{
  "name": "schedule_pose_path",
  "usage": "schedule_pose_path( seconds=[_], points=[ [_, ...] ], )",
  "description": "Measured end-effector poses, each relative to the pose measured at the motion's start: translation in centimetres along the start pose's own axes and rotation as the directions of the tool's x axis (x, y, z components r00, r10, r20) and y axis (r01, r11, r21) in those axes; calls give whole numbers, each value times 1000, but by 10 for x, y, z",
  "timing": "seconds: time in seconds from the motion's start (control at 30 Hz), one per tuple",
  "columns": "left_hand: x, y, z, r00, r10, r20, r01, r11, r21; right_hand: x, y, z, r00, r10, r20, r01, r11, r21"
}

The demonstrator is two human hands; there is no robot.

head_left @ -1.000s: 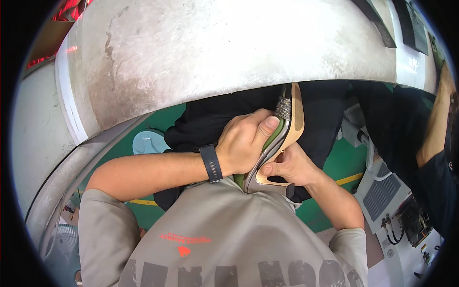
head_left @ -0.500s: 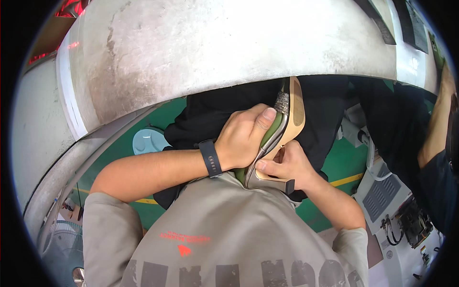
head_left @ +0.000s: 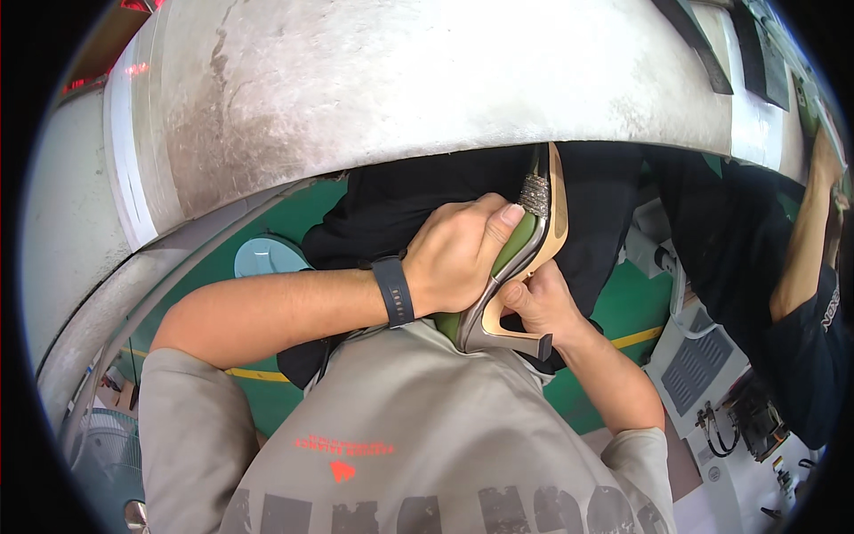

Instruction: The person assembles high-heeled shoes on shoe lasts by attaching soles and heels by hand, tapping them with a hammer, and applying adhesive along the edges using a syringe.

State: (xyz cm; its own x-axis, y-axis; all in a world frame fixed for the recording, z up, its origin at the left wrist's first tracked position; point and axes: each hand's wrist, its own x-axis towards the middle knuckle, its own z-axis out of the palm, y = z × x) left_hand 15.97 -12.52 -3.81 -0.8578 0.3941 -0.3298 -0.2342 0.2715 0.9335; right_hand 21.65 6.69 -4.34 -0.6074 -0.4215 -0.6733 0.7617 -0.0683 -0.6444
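A high-heeled shoe (head_left: pixel 519 261) lies on its side against my lap, its beige sole turned to the right and its slim heel pointing toward the lower right. It has a silvery-grey edge, a glittery band near the toe and a green body, perhaps a last, inside. My left hand (head_left: pixel 458 249) is wrapped round the green side, thumb stretched up beside the glittery band. At the arch, between sole and heel, my right hand (head_left: pixel 544 304) is closed with its thumb pressed on the beige surface; its fingertips are partly hidden. The toe end disappears under the white surface.
A broad, stained white surface (head_left: pixel 427 84) curves over my knees. Below it is a green floor (head_left: pixel 258 338) with a yellow line. A light blue stool (head_left: pixel 267 256) stands left. Grey machinery (head_left: pixel 698 365) is at right, near another person's arm (head_left: pixel 798 254).
My right thumb has shifted up along the arch, away from the heel. The shoe appears slightly further right. The other person's arm at far right has moved a little.
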Motion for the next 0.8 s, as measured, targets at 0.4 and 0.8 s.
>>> schedule_pose_path(
  seconds=[0.4, 0.8],
  points=[
    [-1, 9, 12, 1000, -16, -4, 16, 998, 62, -15, 11, 4, 983, -166, -82, 144, 963, -229],
    [-21, 129, -80, 884, 424, 196, -467, 821, 329, -23, -87, 49, 866, -479, 141, 489, 871, -49]
  ],
)
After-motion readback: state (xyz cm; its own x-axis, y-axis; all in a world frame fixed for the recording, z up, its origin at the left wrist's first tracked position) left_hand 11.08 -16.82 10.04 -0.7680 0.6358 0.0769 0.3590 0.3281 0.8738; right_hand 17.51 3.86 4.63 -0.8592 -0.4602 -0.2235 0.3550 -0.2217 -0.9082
